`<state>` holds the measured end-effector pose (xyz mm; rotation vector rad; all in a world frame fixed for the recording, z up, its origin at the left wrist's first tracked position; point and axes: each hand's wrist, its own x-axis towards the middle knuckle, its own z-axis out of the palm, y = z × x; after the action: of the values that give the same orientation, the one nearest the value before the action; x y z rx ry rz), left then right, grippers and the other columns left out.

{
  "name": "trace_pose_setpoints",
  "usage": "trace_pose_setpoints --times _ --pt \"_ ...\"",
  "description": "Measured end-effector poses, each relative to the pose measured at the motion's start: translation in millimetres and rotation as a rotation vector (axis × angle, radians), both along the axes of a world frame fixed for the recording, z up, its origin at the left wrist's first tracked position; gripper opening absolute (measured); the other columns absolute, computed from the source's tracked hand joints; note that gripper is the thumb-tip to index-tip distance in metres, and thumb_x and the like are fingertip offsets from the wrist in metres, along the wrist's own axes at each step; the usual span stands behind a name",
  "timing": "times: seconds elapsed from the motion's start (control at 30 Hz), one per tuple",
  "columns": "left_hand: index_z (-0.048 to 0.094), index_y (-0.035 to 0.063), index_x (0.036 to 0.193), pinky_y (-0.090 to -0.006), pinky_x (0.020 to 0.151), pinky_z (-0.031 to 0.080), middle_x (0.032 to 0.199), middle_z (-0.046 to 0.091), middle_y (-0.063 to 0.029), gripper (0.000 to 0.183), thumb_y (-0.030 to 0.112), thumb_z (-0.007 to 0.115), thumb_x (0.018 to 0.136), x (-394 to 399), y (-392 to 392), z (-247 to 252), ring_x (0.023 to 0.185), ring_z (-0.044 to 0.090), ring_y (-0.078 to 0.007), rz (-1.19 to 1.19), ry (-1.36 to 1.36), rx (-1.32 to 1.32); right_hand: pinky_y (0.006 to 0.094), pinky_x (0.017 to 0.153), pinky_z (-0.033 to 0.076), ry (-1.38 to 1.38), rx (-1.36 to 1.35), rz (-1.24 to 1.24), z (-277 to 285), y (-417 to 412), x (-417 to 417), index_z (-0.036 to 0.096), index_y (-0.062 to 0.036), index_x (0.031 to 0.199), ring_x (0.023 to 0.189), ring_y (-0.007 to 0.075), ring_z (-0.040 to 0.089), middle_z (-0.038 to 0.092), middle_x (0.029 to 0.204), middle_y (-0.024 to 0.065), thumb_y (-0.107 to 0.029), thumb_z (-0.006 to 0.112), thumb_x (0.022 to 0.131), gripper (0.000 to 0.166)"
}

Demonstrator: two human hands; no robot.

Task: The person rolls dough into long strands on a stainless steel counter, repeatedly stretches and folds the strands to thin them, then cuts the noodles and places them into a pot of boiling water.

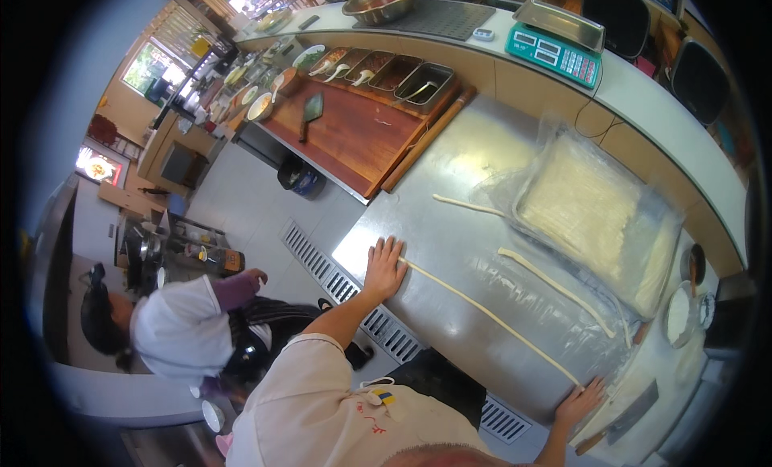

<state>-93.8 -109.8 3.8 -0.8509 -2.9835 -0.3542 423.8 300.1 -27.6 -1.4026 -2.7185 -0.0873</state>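
Observation:
A long thin dough rope (491, 315) stretches diagonally over the steel worktop (446, 328). My left hand (386, 269) lies flat, palm down, at its upper left end, with the fingers slightly apart. At the lower right end, near the worktop's corner, my right hand (580, 400) rests palm down on the rope; what is under the palm is hidden. A thicker dough strip (558, 292) lies beyond the rope. Another dough strip (467, 206) reaches to a large tray of dough strips (579, 208), which is covered with clear plastic film.
A rolling pin (428, 140) lies beside a wooden board (356, 135) bearing a cleaver (312, 108) and sauce containers (395, 72). Near my right hand is a wide blade with a wooden handle (630, 413). A co-worker (187, 328) stands at left. A digital scale (555, 51) sits on the counter.

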Motion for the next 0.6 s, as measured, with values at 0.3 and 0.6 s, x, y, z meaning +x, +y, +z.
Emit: trace_pose_setpoints --times 0.3,0.6 --pt "0.061 0.0046 0.132 -0.0487 0.102 0.045 0.127 0.061 -0.0191 0.046 0.013 0.065 0.088 29.0 -33.6 37.1 0.118 0.055 -0.0384 0.049 -0.075 0.148 0.0459 0.112 0.037 0.17 -0.036 -0.135 10.4 -38.3 48.0 0.055 0.0024 0.137 0.132 0.042 0.047 0.053 0.14 0.0264 -0.016 0.052 0.1 0.041" --pt "0.073 0.0064 0.092 -0.0466 0.083 0.053 0.093 0.071 -0.0166 0.014 0.016 0.066 0.085 6.2 -28.4 43.1 0.093 0.066 -0.0367 0.25 -0.294 0.129 0.0395 0.088 0.052 0.547 -0.329 -0.377 0.4 -24.9 31.8 0.065 0.0054 0.104 0.096 0.0353 0.065 0.069 0.105 0.022 -0.007 0.061 0.091 0.018"
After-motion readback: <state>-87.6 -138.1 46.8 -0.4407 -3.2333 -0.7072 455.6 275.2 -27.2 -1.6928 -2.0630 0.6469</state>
